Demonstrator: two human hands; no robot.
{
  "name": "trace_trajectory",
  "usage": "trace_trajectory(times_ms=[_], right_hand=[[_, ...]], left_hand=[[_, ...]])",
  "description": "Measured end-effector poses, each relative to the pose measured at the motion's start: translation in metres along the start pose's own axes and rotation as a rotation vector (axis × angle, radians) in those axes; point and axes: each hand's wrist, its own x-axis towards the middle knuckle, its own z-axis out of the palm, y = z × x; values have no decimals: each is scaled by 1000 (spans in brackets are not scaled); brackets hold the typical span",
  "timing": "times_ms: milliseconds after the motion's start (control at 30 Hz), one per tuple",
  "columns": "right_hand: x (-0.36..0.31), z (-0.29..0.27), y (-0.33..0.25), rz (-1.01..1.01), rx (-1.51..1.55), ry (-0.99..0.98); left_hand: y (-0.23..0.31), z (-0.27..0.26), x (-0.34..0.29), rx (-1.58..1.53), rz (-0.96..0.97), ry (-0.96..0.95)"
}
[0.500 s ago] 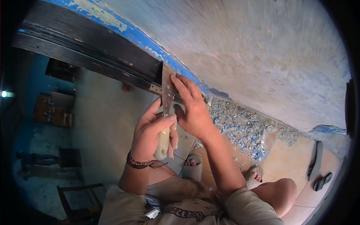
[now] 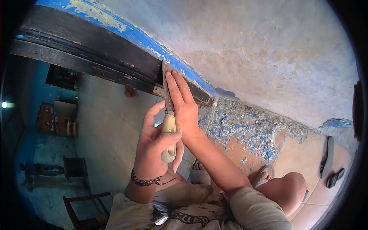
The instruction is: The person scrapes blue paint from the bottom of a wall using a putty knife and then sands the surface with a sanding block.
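Left hand gripping pale-handled flat metal scraper; right hand flattened, fingers along blade. Scraper tip at black wooden frame, beside chipped blue paint strip. Mottled grey wall apparently stripped; blue strip remains. Blue-grey flakes on tiled floor.

Loose sandals lie at right; a light glows far left.

Bright right side, murky left

The wall and floor on the right get decent soft light, but the left goes dim and bluish, with the cabinet looking pretty fuzzy. One small light glares near the edge. Fisheye warps stuff toward the rim (no surprise) and corners go black. Scraper handle's fairly crisp.
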Motion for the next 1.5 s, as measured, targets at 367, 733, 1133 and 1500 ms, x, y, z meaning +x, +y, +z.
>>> trace_trajectory(times_ms=[367, 733, 1133, 1500], right_hand=[[23, -11, 2, -25, 20, -49], [19, -14, 5, 16, 109, -32], [22, -6, 0, -9, 78, 4], [25, -6, -5, -50, 70, -46]], left_hand=[[5, 14, 13, -141, 34, -7], [-15, 29, 9, -155, 140, 35], [-10, 20, 8, -245, 135, 6], [-5, 24, 2, -245, 163, 14]])
